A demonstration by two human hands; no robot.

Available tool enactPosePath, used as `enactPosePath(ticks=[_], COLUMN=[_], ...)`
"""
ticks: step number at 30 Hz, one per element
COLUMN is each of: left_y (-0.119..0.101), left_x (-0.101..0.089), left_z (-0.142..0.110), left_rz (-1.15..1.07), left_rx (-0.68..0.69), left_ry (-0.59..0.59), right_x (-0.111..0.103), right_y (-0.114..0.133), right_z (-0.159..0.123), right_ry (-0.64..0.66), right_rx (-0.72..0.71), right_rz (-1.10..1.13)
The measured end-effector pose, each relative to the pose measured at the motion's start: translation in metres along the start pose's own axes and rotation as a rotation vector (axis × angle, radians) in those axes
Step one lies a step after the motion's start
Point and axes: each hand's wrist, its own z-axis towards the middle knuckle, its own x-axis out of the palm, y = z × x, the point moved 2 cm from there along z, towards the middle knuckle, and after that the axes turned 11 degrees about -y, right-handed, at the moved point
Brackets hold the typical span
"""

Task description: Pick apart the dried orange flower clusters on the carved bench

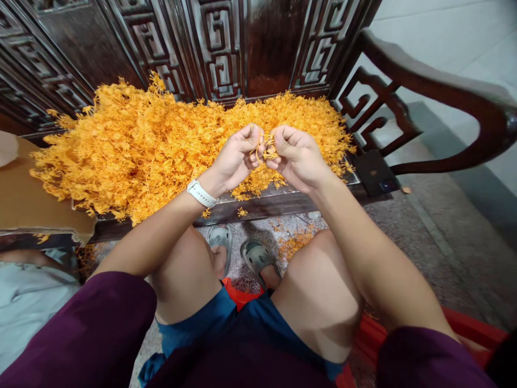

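Note:
A small orange piece with thin, curling strands (267, 153) is between my two hands, at the front of a big heap of similar pieces. My left hand (236, 156), with a white band on its wrist, pinches the piece from the left, thumb against fingers. From the right, my right hand (298, 156) pinches it too, its knuckles close to the left ones. The fingertips partly cover the piece, so its exact shape is hidden. Behind and below the hands spreads the heap of orange pieces (141, 145), lying on a dark wooden bench (278, 202).
A dark phone (374, 172) lies at the bench's right end, beside the curved armrest (444, 102). Cardboard (36, 188) leans at the left, near another person's pale clothing (32, 307). Orange bits (297, 242) are scattered on the floor by my sandals (258, 256).

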Motion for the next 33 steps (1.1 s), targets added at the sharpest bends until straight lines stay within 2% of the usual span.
enactPosePath(ticks=[7, 12, 15, 17, 20, 23, 26, 28, 31, 33], left_y=[-0.002, -0.01, -0.015, -0.015, -0.016, -0.017, -0.021, -0.025, -0.029, -0.03], left_x=[-0.003, -0.014, -0.019, -0.022, -0.024, -0.025, -0.024, -0.022, -0.017, -0.016], left_z=[-0.001, 0.008, 0.012, 0.013, 0.015, 0.015, 0.013, 0.01, 0.006, 0.005], left_rz=[0.067, -0.001, -0.055, -0.063, -0.038, -0.027, -0.118, -0.205, -0.313, -0.346], left_rx=[0.086, 0.102, 0.056, 0.022, 0.025, 0.037, -0.018, -0.081, -0.158, -0.186], left_ry=[0.057, -0.007, -0.06, -0.084, -0.061, -0.025, -0.057, -0.095, -0.113, -0.105], right_x=[-0.002, 0.0, -0.004, -0.018, -0.052, -0.084, -0.09, -0.076, -0.045, -0.03], right_y=[0.004, 0.014, 0.019, 0.018, 0.009, -0.006, -0.014, -0.014, -0.011, -0.01], right_z=[-0.002, -0.009, -0.009, -0.002, 0.022, 0.044, 0.048, 0.04, 0.022, 0.014], right_ry=[0.012, -0.046, -0.061, -0.094, -0.176, -0.264, -0.324, -0.21, 0.05, 0.139], right_rx=[-0.008, -0.028, -0.061, -0.101, -0.179, -0.158, -0.145, -0.155, -0.203, -0.27], right_rz=[0.041, 0.061, 0.014, -0.064, -0.284, -0.533, -0.563, -0.518, -0.488, -0.479])
